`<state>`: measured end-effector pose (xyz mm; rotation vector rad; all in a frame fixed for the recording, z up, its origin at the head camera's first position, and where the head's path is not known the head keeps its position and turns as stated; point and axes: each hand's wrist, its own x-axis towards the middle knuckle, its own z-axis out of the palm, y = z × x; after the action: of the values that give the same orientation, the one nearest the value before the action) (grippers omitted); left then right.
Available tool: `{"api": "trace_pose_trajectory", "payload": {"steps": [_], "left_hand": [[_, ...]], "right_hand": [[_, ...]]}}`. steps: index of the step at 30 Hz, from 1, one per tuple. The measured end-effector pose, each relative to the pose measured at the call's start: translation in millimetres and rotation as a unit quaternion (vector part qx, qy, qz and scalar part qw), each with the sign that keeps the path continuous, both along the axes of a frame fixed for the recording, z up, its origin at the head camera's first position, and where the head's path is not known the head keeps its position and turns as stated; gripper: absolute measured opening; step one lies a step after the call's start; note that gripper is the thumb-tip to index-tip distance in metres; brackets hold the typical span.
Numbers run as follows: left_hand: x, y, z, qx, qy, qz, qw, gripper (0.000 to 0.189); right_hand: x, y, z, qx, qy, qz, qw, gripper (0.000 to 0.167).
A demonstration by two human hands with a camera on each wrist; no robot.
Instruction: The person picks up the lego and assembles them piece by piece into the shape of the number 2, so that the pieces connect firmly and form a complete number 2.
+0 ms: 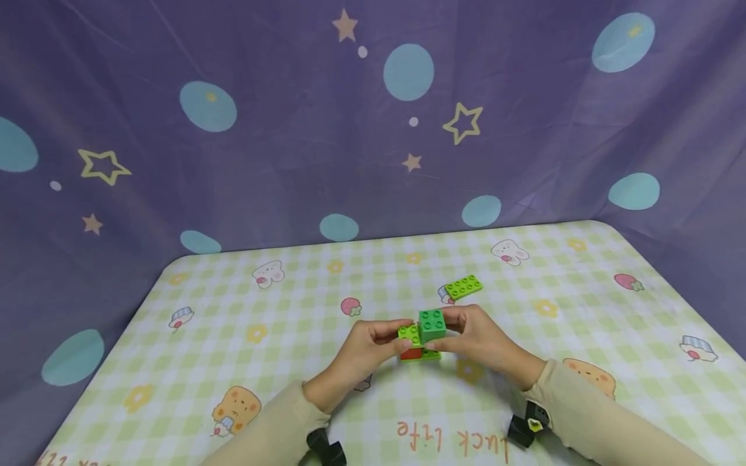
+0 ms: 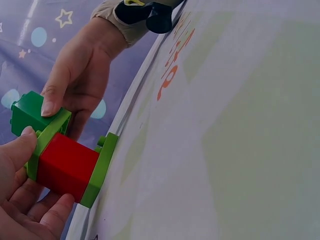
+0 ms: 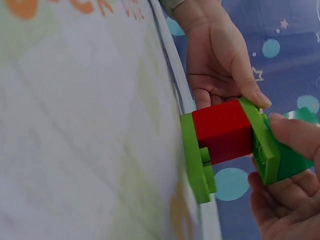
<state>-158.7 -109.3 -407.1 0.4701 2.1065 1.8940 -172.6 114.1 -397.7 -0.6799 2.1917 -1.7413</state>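
A small stack of toy building bricks stands near the middle of the table, between both hands. At its base lies a light green plate [image 2: 100,172], with a red brick [image 3: 222,131] on it. A second light green plate [image 1: 409,334] covers the red brick and juts out past its right side. Over the jutting part sits a dark green brick [image 1: 432,332]. My left hand [image 1: 366,343] holds the stack from the left, thumb at the upper plate and fingers around the far side. My right hand [image 1: 484,335] pinches the dark green brick between thumb and fingers.
Behind the stack, a loose light green studded plate [image 1: 463,287] lies flat on the table. A checked cloth [image 1: 233,349] with cartoon prints covers the tabletop. A purple curtain [image 1: 280,162] with stars and blue ovals hangs along the back edge.
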Motion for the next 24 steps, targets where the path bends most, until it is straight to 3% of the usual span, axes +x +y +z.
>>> {"api": "trace_pose_trajectory", "payload": {"steps": [5, 17, 24], "left_hand": [[-0.7, 0.4, 0.5, 0.002, 0.000, -0.004, 1.0000, 0.040], [-0.1, -1.0, 3.4, -0.021, 0.010, -0.012, 0.9997, 0.039], [-2.7, -2.2, 1.2, -0.017, -0.011, -0.013, 0.9997, 0.040]], "right_hand": [[0.7, 0.6, 3.3, 0.021, 0.029, 0.002, 0.9994, 0.033], [0.5, -0.2, 3.4, 0.015, 0.020, 0.005, 0.9997, 0.032], [0.1, -0.5, 1.2, 0.005, 0.021, 0.005, 0.9998, 0.032]]}}
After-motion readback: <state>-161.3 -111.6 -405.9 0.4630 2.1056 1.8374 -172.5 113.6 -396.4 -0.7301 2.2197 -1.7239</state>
